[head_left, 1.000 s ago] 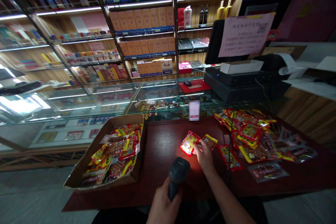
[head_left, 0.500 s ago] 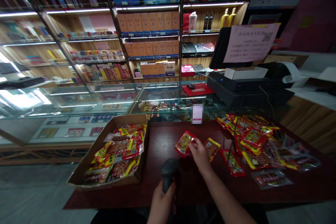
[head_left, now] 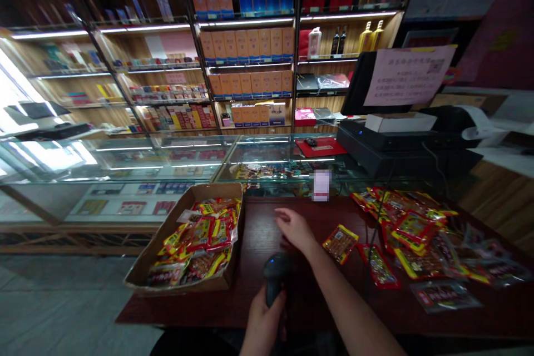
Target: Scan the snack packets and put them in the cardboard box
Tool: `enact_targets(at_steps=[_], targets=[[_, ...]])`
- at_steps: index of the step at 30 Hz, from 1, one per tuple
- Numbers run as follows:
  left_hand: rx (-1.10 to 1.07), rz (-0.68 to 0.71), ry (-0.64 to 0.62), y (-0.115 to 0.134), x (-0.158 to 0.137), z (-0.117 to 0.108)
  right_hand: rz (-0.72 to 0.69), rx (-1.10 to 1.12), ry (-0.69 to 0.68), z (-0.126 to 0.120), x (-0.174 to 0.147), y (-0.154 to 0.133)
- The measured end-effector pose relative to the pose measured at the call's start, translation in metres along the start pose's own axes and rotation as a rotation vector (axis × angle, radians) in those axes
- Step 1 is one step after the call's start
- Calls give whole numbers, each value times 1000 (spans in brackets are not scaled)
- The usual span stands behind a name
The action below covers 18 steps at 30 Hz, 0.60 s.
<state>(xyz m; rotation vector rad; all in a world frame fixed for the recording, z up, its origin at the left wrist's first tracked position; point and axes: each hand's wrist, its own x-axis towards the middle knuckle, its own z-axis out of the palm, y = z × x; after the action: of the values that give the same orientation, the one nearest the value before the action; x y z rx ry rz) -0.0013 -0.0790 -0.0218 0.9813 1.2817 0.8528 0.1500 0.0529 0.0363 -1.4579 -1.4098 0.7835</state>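
1. Right hand (head_left: 295, 229): the fingers are extended, close together, pointing left over the table (head_left: 261, 233). No item is visible in them; the thumb's position cannot be told.
2. Left hand (head_left: 265, 314): the fingers wrap the handle of a scanner (head_left: 275, 270). The scanner head stands beyond these fingers, on the wearer's side of the right fingers.
3. Packets: a flat packet (head_left: 341, 243) lies to the right of the right fingers, near the wrist. A second packet (head_left: 379, 267) and a packet pile (head_left: 417, 225) lie farther right. A filled cardboard box (head_left: 236, 258) stands left of the right fingers, apart from them.
4. Caution: the right forearm can brush the flat packet if it swings outward.
5. Caution: the 2 hands work close together; a careless crossing could knock the scanner.
6. Caution: glossy wrapping could slip from a loose pinch.
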Motion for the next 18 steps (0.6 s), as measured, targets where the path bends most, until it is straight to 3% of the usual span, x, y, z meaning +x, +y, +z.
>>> enact_targets(at_steps=[3,5,7,12,18], targets=[[-10,25,-20,-7,3,1,142,-524,224,-80,-21,50],[-4,30,-32,-10,4,2,343,-790,221,-118,-34,71],[8,35,-44,-11,3,1,460,-951,125,-137,-45,82],[24,37,-35,-13,4,1,378,-996,-23,-132,-51,82],[36,18,-43,-8,-1,-1,287,-526,-26,-108,-54,96]])
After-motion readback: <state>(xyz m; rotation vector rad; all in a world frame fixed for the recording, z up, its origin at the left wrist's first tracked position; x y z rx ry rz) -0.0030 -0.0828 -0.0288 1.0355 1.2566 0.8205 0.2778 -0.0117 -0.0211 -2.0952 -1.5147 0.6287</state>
